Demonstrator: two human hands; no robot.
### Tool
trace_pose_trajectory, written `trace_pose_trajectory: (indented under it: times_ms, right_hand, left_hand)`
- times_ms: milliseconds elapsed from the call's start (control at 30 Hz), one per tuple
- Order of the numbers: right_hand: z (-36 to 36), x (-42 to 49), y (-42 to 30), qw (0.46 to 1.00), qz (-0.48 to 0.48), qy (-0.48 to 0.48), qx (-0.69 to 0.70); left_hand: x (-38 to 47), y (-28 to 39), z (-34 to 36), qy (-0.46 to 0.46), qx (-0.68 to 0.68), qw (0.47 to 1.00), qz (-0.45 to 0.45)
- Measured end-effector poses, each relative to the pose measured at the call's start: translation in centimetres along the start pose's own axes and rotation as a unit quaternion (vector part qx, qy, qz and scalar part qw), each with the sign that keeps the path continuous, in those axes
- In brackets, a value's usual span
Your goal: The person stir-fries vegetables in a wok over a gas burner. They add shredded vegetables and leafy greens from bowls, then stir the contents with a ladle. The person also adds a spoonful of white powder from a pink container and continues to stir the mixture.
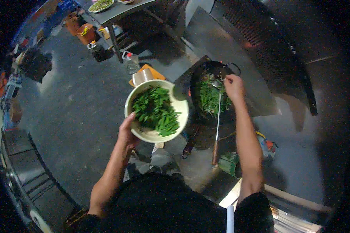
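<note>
My left hand (127, 131) grips the rim of a pale round basin (183, 112), thumb at its edge, and holds it above the floor beside the wok. Chopped green leafy stalks (156, 110) lie in the basin, heaped towards its left and lower side. Over the right side of a black wok (197, 102) hovers my right hand (234, 87), fingers bent together; whether anything is between them is unclear. Cut greens (211, 97) fill much of the wok. A long metal cooking spatula (218, 116) leans in it, its wooden handle end pointing towards me.
Past the basin are a metal container (143, 77) and a clear plastic jug (131, 64). A table (128, 11) at the back bears a plate of food (101, 5). A green bucket (229, 164) stands below the wok. Metal sheeting (239, 58) lies to the right.
</note>
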State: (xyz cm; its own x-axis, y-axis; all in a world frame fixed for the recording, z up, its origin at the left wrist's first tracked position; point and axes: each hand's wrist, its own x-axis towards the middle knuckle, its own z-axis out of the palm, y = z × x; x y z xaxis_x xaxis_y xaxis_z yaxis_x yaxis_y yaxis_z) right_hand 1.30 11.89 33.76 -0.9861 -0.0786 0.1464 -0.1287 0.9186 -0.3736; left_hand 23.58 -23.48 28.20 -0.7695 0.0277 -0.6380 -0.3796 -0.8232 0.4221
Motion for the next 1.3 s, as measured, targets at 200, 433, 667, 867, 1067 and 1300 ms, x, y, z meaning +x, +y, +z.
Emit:
trace_pose_trajectory:
  times_ms: [200,433,667,867,1067,1300]
  right_hand:
    - [-2.1,-11.4,-20.3,0.973,-0.102,-0.199,0.064]
    - [3.1,-12.1,-27.9,0.984,-0.078,-0.157,0.009]
    - [-2.7,-9.3,-26.3,0.973,-0.125,-0.188,0.040]
    - [-1.1,-15.1,-26.1,0.957,-0.065,-0.266,-0.097]
    - [5.4,-20.6,-25.4,0.968,-0.078,-0.230,0.060]
    - [10.2,-21.7,-26.1,0.977,-0.075,-0.146,0.137]
  left_hand:
    - [0.1,1.6,0.2,-0.162,-0.002,0.986,-0.050]
    - [-0.7,5.6,-0.2,-0.217,0.025,0.974,-0.066]
    - [-0.7,5.9,0.0,-0.228,-0.006,0.970,-0.087]
    - [-1.5,5.0,-0.5,-0.167,0.021,0.983,-0.073]
    - [-5.1,3.7,-5.7,-0.028,0.084,0.991,-0.097]
    - [-5.6,2.9,-8.3,-0.023,0.084,0.996,-0.012]
